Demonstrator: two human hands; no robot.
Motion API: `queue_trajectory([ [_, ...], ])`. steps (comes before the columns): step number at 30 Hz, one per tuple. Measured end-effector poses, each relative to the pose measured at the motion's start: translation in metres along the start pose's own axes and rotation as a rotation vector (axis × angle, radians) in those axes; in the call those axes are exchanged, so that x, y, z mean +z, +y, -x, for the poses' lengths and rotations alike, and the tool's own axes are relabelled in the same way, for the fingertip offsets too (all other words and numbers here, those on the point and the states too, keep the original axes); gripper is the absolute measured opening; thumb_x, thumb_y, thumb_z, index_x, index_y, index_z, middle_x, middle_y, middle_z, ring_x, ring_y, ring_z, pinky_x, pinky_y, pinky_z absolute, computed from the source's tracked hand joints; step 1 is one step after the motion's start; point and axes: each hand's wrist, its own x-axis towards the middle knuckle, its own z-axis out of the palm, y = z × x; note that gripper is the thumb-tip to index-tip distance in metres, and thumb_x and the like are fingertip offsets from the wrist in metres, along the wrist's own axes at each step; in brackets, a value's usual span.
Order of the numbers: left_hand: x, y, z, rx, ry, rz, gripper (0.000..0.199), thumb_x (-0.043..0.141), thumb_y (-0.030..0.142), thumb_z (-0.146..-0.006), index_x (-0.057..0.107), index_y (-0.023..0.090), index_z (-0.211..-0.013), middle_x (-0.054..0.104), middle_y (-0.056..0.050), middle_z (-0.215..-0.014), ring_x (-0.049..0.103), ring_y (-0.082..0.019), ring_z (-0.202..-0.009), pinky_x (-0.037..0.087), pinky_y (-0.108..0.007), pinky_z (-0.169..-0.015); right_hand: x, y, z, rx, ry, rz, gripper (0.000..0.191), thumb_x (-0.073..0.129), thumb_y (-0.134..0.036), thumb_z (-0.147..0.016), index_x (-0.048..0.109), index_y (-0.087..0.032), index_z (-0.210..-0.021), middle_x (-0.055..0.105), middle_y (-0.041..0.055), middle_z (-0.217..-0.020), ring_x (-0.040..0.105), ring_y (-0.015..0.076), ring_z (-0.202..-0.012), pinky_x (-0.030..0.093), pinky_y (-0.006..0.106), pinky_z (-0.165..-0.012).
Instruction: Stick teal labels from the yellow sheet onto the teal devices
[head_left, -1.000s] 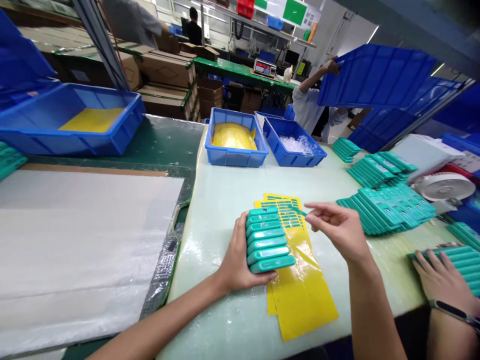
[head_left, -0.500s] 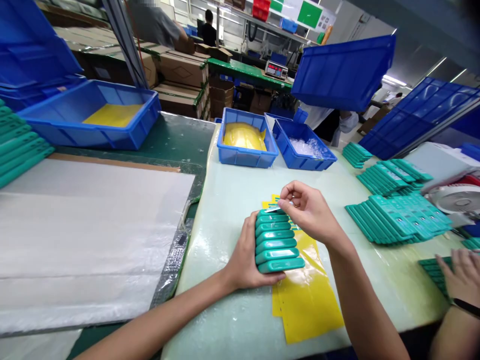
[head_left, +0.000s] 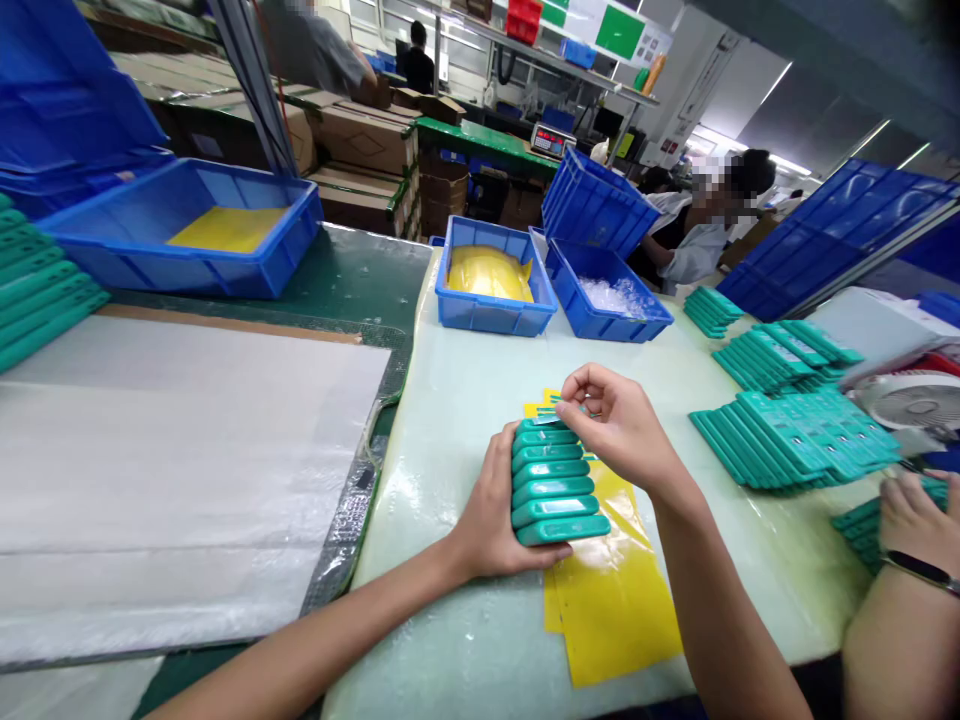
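Note:
My left hand (head_left: 491,515) is wrapped round the left side of a stack of green plastic cases (head_left: 559,497), its thumb under the lowest one. Their rounded ends face me. Over the top case, my right hand (head_left: 619,420) pinches a small pale strip (head_left: 547,419), perhaps a sticker; its far end is hidden by my fingers. Beneath and beside the stack lie yellow sheets (head_left: 615,610), and thin green-and-white strips show on the upper part near my right fingers.
A blue bin (head_left: 495,318) with a yellow bag and a blue bin (head_left: 619,325) of clear bits stand behind. Green case stacks (head_left: 780,440) line the right, by a co-worker's hand (head_left: 919,520). A white sheet (head_left: 172,450) covers the left; a blue tray (head_left: 225,265) sits beyond.
My hands stay almost still, the pale strip over the top case. Behind, a person has lowered a large blue crate to the bins. The co-worker's hand at right has shifted on the cases.

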Motion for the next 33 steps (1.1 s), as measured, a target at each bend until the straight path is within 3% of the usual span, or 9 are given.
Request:
queue_trajectory([
  [10,0.001,-0.003,0.003,-0.009,0.009,-0.012,0.152,0.104,0.065,-0.073,0.005,0.027,-0.183,0.034,-0.025,-0.175,0.041,-0.056,-0.163,0.038,-0.078,-0.136,0.006,-0.006,-0.001,-0.008,-0.022,0.042,0.018,0.071,-0.033,-0.081,0.067,-0.018,-0.090,0.066,0.0014,-0.081,0.055,0.0116,-0.060,0.043,0.026,-0.053],
  [17,0.001,-0.002,0.001,0.037,0.035,-0.005,0.144,0.098,0.073,-0.080,0.007,0.030,-0.184,0.037,-0.024,-0.174,0.044,-0.054,-0.162,0.040,-0.078,-0.135,0.006,-0.010,-0.003,0.021,-0.040,0.073,0.022,0.069,-0.036,-0.078,0.067,-0.018,-0.090,0.065,0.0009,-0.080,0.052,0.0109,-0.056,0.042,0.027,-0.052],
  [28,0.001,-0.009,0.008,0.017,0.003,-0.033,0.155,0.102,0.068,-0.076,0.000,0.030,-0.185,0.031,-0.026,-0.178,0.039,-0.058,-0.166,0.037,-0.082,-0.135,0.007,-0.008,-0.004,0.041,-0.056,0.126,0.024,0.068,-0.037,-0.078,0.068,-0.019,-0.092,0.067,0.0025,-0.085,0.056,0.0136,-0.060,0.045,0.030,-0.057],
  [33,0.000,-0.008,0.006,0.022,0.009,-0.014,0.151,0.100,0.071,-0.078,0.002,0.030,-0.185,0.034,-0.025,-0.176,0.041,-0.057,-0.164,0.039,-0.081,-0.134,-0.003,-0.007,-0.008,0.134,-0.055,0.385,0.021,0.077,-0.037,-0.082,0.074,-0.020,-0.093,0.064,0.0016,-0.074,0.058,0.0195,-0.069,0.041,0.035,-0.068],
])
